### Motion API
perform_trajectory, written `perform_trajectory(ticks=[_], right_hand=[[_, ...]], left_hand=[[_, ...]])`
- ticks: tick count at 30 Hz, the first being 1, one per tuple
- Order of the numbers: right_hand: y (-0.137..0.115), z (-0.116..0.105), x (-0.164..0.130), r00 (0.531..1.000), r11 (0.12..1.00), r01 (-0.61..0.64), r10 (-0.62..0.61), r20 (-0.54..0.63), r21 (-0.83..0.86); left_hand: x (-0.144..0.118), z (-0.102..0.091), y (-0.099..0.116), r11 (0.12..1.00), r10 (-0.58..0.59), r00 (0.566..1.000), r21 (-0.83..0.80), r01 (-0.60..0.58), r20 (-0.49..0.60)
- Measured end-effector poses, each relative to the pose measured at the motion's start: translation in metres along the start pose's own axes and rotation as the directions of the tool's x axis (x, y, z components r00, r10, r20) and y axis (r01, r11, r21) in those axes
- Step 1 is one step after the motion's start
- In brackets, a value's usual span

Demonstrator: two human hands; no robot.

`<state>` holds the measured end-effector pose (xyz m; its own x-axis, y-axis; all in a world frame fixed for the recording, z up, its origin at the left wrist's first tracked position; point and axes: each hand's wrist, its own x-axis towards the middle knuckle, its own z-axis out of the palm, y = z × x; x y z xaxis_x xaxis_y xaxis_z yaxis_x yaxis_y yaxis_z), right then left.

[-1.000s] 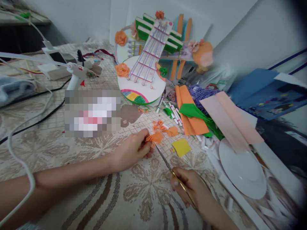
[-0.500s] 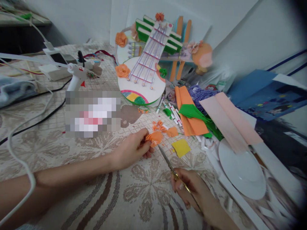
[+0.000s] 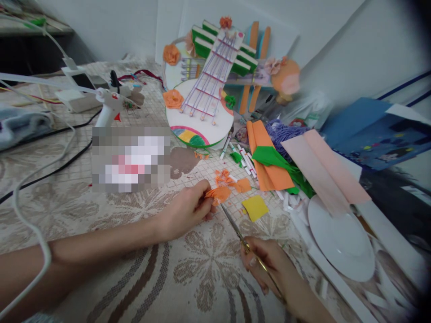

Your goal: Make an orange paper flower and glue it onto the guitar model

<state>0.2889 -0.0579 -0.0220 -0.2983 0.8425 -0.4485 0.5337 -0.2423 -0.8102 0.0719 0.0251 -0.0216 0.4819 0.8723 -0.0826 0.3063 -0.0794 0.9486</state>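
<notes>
My left hand (image 3: 191, 204) pinches a crumpled piece of orange crepe paper (image 3: 219, 194) just over the table. In my right hand (image 3: 266, 260) is a pair of scissors (image 3: 237, 232), with gold-coloured handles and blades pointing up and left. The blade tips lie close below the orange paper; whether they touch it I cannot tell. Orange paper scraps (image 3: 222, 177) lie beyond my left hand. A yellow paper square (image 3: 255, 207) rests to the right of the blades.
A decorated paper guitar (image 3: 202, 112) leans at the back. A hot glue gun (image 3: 109, 105) stands left, near cables. Markers (image 3: 246, 160), orange crepe paper (image 3: 267, 157), pink paper (image 3: 325, 168) and a white plate (image 3: 340, 237) lie on the right. A pixelated patch hides something left of centre.
Both hands hold nearly the same pose. The orange piece has shifted very slightly to the right in my left fingers, and the view has moved a little.
</notes>
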Motion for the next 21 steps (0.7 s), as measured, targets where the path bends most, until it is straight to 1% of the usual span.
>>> perform_trajectory(ticks=[6, 12, 21], right_hand=[[0.0007, 0.0002, -0.0002, 1.000, 0.999, 0.017, -0.017, -0.018, -0.031], [-0.0014, -0.0001, -0.0005, 1.000, 1.000, 0.014, -0.014, -0.003, -0.025], [-0.0044, 0.0004, -0.0011, 1.000, 0.997, 0.013, -0.014, -0.013, -0.078]], left_hand=[[-0.0017, 0.0011, -0.0033, 0.998, 0.025, 0.999, 0.057, -0.023, -0.044], [-0.0016, 0.0001, -0.0035, 0.993, 0.035, 0.997, 0.119, -0.027, -0.066], [-0.0019, -0.0014, 0.0000, 0.966, 0.062, 0.996, 0.256, -0.043, -0.067]])
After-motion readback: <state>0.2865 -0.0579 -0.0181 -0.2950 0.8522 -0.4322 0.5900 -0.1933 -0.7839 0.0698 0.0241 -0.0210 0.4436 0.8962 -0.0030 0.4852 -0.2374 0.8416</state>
